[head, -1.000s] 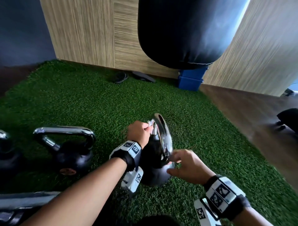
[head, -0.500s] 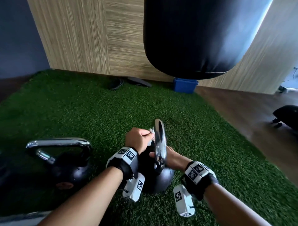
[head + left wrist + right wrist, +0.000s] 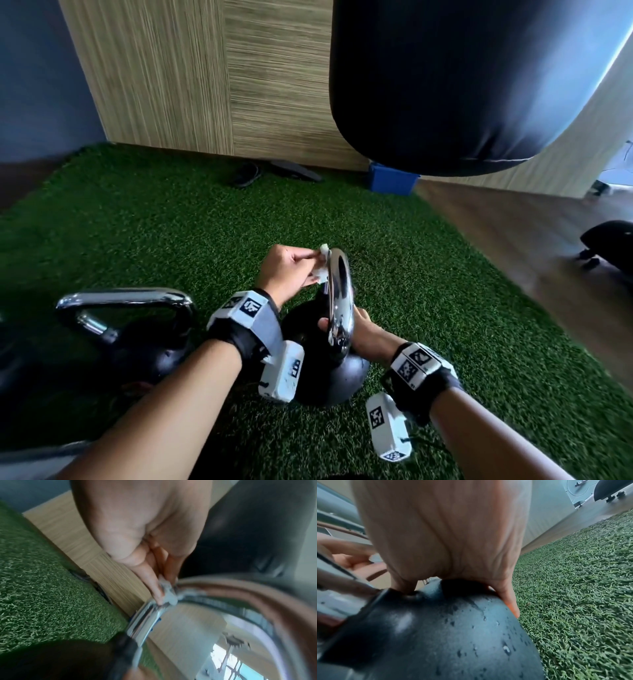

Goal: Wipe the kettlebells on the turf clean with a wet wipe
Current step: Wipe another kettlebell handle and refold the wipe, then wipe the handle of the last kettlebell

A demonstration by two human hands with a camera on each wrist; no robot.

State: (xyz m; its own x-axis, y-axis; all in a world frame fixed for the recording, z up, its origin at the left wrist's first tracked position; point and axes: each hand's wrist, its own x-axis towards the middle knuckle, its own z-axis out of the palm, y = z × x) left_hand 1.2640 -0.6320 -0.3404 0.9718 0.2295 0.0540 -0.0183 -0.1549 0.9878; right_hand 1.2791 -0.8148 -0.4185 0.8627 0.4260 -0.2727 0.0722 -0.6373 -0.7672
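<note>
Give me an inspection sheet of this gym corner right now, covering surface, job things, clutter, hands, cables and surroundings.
Surface: green turf.
Job's things: kettlebell with chrome handle, droplets on its body; wet wipe against the handle; second kettlebell on the left.
Clutter: dark sandals by the wall; blue box.
Hands: left hand pinches the wipe; right hand steadies the kettlebell body.
Cables: nothing seen.
Surroundings: hanging punching bag, wood-panel wall, wooden floor.
</note>
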